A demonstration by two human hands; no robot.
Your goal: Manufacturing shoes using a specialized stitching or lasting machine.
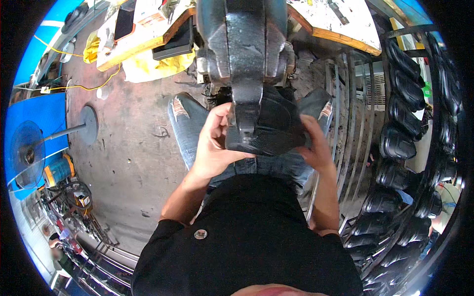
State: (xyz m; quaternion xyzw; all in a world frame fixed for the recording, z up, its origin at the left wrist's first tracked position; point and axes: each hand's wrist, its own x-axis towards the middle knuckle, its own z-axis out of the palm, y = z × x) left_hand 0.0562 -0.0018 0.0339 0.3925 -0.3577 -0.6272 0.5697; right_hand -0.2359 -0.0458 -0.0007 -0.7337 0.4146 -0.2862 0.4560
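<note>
While pressed under the cast-iron machine arm [247, 54], matte black shoe [269, 130] in both hands' curled fingers [217, 129].

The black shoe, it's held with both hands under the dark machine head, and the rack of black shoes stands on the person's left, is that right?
Not quite. The head view shows the rack of black shoes on the person's right, not the left. The rest stands: the left hand and right hand both hold the black shoe under the dark machine head.
</note>
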